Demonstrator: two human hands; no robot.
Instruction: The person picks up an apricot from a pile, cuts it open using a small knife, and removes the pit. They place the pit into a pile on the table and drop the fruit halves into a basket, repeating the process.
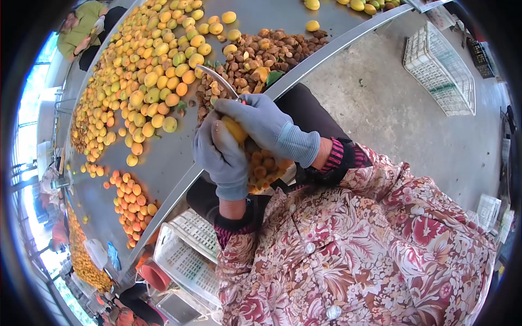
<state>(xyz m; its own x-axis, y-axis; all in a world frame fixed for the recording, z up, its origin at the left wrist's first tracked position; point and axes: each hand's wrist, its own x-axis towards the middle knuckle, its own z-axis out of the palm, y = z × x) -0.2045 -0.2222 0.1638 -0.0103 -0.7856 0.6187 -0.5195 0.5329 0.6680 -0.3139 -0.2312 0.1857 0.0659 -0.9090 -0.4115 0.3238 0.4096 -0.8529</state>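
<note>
My left hand [221, 152], in a grey glove, is wrapped round a yellow apricot [235, 130] at the table's edge. Above it, my right hand [258, 122], also gloved, holds a knife [218, 80] whose curved blade points up and left. The fingers of my right hand also touch the fruit. Just beyond the hands lies a heap of brown pits [261, 57] with a green leaf [274, 78]. Below the hands, halved orange fruit [266, 167] fills a container whose shape is partly hidden by my hands and sleeves.
A large pile of apricots [157, 76] covers the metal table [163, 179], with a smaller orange group [130, 204] nearer. White crates stand below the table [187, 261] and on the floor at right [437, 70]. Other people are at the upper left and lower left.
</note>
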